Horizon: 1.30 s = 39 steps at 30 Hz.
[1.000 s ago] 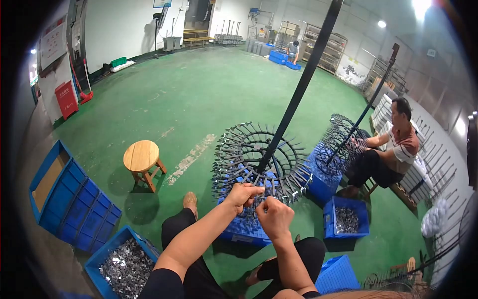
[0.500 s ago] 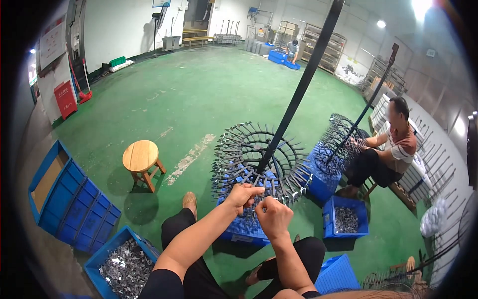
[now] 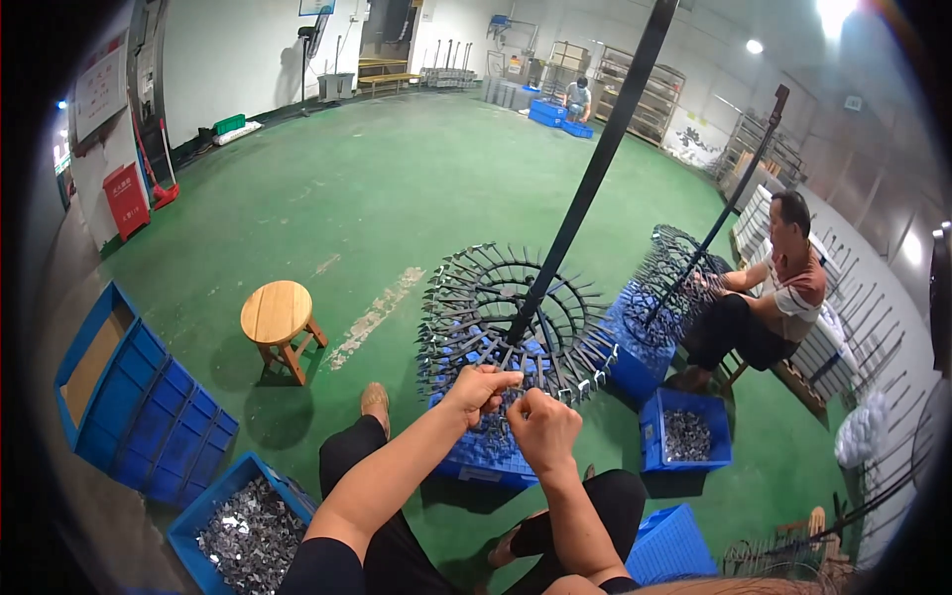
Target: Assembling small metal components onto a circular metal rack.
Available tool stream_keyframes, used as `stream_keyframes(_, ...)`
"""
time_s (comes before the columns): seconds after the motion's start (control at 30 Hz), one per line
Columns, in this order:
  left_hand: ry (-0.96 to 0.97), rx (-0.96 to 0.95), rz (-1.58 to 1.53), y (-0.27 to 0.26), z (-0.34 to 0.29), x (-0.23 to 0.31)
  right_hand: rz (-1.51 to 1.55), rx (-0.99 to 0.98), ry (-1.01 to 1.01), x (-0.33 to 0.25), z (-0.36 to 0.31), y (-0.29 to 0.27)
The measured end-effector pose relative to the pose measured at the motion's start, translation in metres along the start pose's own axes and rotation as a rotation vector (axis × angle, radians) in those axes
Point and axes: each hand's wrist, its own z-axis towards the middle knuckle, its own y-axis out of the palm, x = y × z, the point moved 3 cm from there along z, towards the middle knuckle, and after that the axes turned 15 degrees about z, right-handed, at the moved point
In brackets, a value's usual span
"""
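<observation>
A round dark rack (image 3: 479,283), ringed with many outward prongs, stands before me with a black pole (image 3: 585,178) rising at a slant from its middle. Small shiny metal pieces hang on its prongs, and a blue crate (image 3: 486,472) is under it. My left hand (image 3: 480,391) is closed in a pinch at the rack's near rim, thumb pointing right. Just right of it and slightly lower, my right hand (image 3: 545,426) is closed with its fingers curled in. Whatever either hand grips is hidden or too small to name.
A blue bin (image 3: 180,540) of loose metal pieces sits at lower left, near stacked blue crates (image 3: 164,426) and a wooden stool (image 3: 278,310). At right, a seated co-worker (image 3: 793,268) handles a second rack (image 3: 684,263); another blue bin (image 3: 650,436) of pieces stands between us.
Both hands keep nearly the same closed pose at the rack's near rim. The whole view has shifted by a small amount.
</observation>
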Motion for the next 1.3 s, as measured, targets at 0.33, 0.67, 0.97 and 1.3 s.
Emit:
stream_keyframes(0.33,-0.005,0.087,-0.079,-0.039,-0.026,0.016,0.301,0.106,-0.087,0.007,0.050,-0.040)
stream_keyframes(0.67,0.082,0.155,0.074,-0.024,-0.020,0.010,0.069,-0.111,0.059,0.047,0.213,-0.004)
stream_keyframes(0.97,0.022,0.261,-0.119,0.062,-0.035,-0.015,0.333,-0.263,0.080,0.062,0.216,-0.015)
stream_keyframes(1.3,-0.250,-0.033,-0.994,0.045,-0.076,-0.111,0.959,-0.186,0.126,0.035,0.031,-0.089)
